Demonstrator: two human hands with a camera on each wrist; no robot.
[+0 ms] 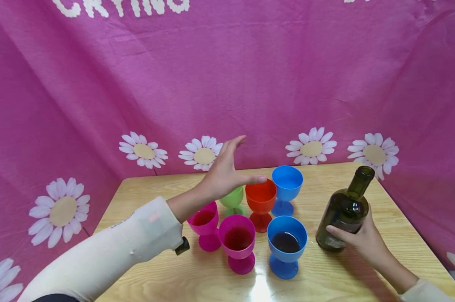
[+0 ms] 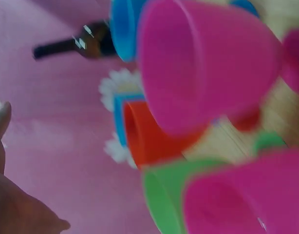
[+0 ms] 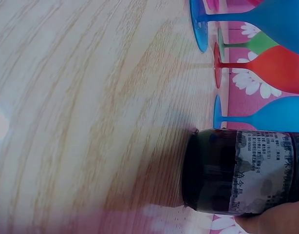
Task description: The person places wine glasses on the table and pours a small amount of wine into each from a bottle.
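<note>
My left hand [image 1: 225, 174] hovers with fingers spread and thumb apart over the green goblet [image 1: 233, 199] and beside the orange goblet [image 1: 260, 204]; it holds nothing. On the right, my right hand [image 1: 365, 240] grips a dark green wine bottle [image 1: 341, 212] low on its body. The bottle's mouth is uncovered, and its printed label [image 3: 264, 170] shows in the right wrist view. Whether its base touches the table cannot be told. Red liquid lies in the left pink goblet [image 1: 205, 230] and the front pink goblet [image 1: 238, 253]. The front blue goblet [image 1: 286, 255] contains dark liquid.
Another blue goblet [image 1: 286, 191] stands at the back, behind the orange one. All the goblets are upright and close together on the wooden table [image 1: 167, 277]. A pink cloth [image 1: 265, 84] with daisies hangs behind the table and along its sides.
</note>
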